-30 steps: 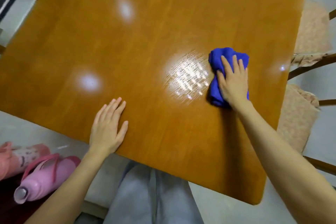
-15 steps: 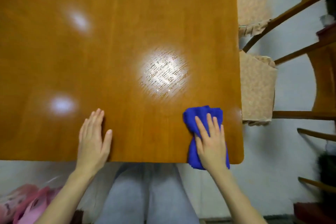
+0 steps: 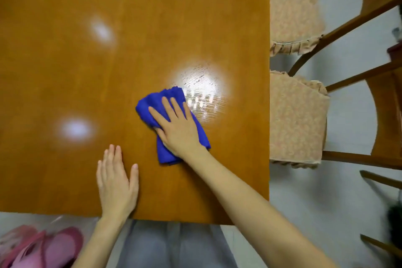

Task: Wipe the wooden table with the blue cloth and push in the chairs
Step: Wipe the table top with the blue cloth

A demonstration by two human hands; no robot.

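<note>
The wooden table point(image 3: 65, 76) fills most of the view, glossy with light reflections. My right hand point(image 3: 177, 128) presses flat on the bunched blue cloth point(image 3: 156, 102) near the table's middle right, beside a streaky wet patch point(image 3: 202, 93). My left hand point(image 3: 116, 180) lies flat with fingers spread on the bare wood close to the near edge. Two wooden chairs with beige cushioned seats stand along the right edge: the nearer chair point(image 3: 298, 119) and the farther chair point(image 3: 291, 13), both seats partly under the table.
Pink bottles point(image 3: 43, 248) lie on the floor at lower left, below the table's near edge. My grey trousers point(image 3: 174, 246) show under the near edge. Pale floor point(image 3: 304, 213) lies to the right, with more dark wooden chair parts point(image 3: 380, 180) at the far right.
My right hand slid the blue cloth from the near right corner up and left toward the table's middle. The left hand stayed flat near the front edge.
</note>
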